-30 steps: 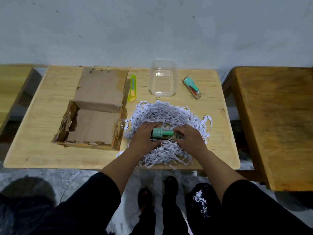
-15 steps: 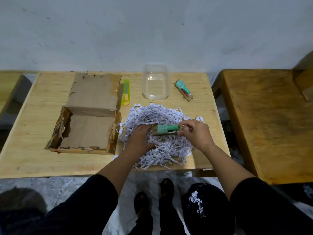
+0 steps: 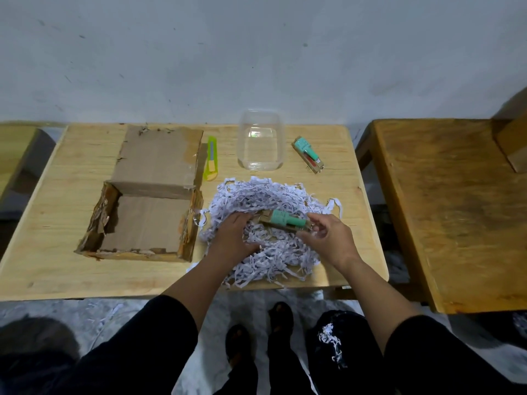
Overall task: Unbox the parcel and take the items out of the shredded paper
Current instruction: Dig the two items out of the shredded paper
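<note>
A heap of white shredded paper (image 3: 265, 201) lies on the wooden table (image 3: 57, 178), right of the opened cardboard box (image 3: 145, 218). My right hand (image 3: 328, 238) pinches the right end of a green item on a brown card (image 3: 282, 219) and holds it just above the heap. My left hand (image 3: 231, 235) rests palm down in the shreds, fingers spread, left of the item's other end. A second green carded item (image 3: 309, 153) lies on the table at the back right. The box looks empty inside, its lid folded back.
A clear plastic container (image 3: 261, 143) stands at the back centre. A yellow-green utility knife (image 3: 211, 158) lies between it and the box lid. A darker wooden table (image 3: 456, 209) stands to the right. Paper scraps lie on the floor by my feet.
The green carded item has come up out of the shreds, and my right hand holds it alone at its right end. My left hand has let go and lies on the paper.
</note>
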### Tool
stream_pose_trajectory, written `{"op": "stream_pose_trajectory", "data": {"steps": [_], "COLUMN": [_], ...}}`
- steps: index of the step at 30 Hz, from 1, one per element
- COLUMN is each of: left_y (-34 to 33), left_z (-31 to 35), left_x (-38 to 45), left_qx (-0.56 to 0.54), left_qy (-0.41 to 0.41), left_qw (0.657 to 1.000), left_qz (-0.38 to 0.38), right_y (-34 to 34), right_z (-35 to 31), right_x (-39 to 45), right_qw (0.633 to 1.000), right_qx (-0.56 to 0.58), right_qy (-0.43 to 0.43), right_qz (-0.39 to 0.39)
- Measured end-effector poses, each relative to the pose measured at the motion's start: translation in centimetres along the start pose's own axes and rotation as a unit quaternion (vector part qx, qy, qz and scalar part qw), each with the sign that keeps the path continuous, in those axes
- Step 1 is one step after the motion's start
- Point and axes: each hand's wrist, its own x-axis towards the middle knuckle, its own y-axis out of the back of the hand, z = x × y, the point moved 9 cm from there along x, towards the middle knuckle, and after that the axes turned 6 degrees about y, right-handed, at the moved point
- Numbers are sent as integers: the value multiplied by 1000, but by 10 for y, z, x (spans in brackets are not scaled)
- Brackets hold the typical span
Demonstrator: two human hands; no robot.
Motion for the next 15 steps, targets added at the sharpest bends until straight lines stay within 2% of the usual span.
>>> {"op": "stream_pose_trajectory", "data": {"steps": [4,9,12,15], "left_y": [1,0,0,1], "left_z": [1,2,1,2], "left_x": [-1,0,0,0], "left_qx": [0,-2,-2,-3], "left_qy": [-2,2,0,-1], "left_qw": [1000,1000,1000,1000], "left_qz": [4,-3,-1,1], "right_y": [0,-3,-19,-28], "right_z": [-18,-34,-42,-35], "right_x": [8,9,10,10], "right_qw": [994,978,976,979], "right_qx": [-84,-115,-117,-117], "right_qy": [65,148,178,165], "right_qz": [29,91,40,9]}}
